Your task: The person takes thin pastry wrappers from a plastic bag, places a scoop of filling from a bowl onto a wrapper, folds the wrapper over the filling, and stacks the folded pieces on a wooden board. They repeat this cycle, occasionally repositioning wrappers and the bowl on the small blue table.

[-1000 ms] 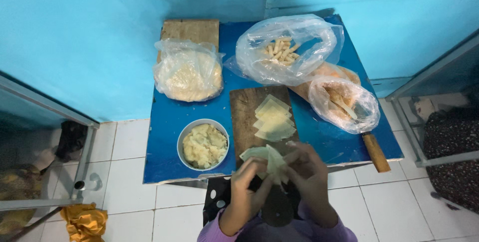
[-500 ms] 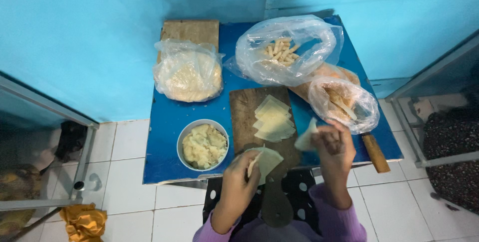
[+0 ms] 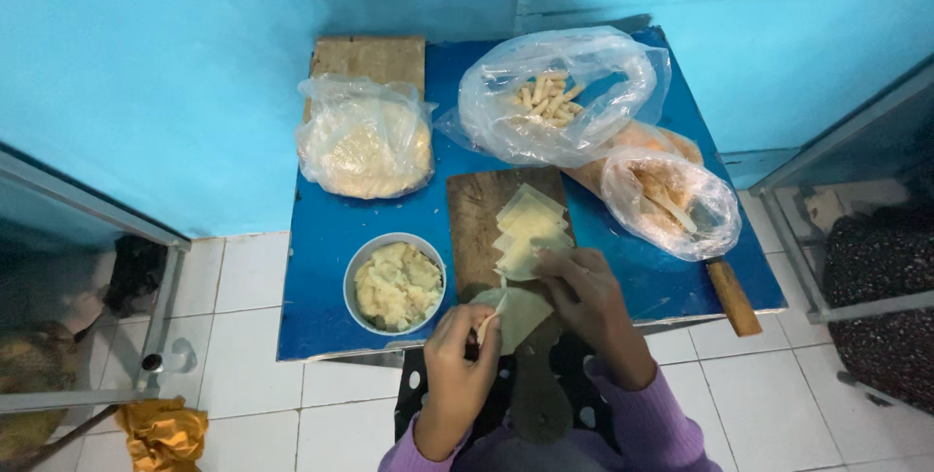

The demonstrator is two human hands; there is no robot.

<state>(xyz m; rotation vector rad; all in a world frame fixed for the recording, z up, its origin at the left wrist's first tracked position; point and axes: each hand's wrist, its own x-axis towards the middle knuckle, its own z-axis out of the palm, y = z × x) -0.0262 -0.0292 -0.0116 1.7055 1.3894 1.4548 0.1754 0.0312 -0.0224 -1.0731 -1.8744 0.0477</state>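
Turquoise walls close in a corner where a small blue tabletop [image 3: 321, 268] stands on white floor tiles. At its near edge the person's left hand [image 3: 457, 360] pinches a pale square wrapper [image 3: 518, 311], fingers pressed together on its left side, while the right hand [image 3: 584, 292] rests on the sheet's upper right, fingers curled over it — whether they grip it I cannot tell. That sheet hangs just off the tabletop, in front of a dark cutting board [image 3: 477, 229] carrying a fanned stack of wrappers [image 3: 525, 229]. To me it looks thin, limp and easy to tear — best taken lightly by an edge or corner, not the middle. A metal bowl [image 3: 395, 285] of pale filling sits left of the board; three clear plastic bags [image 3: 365, 141] lie behind
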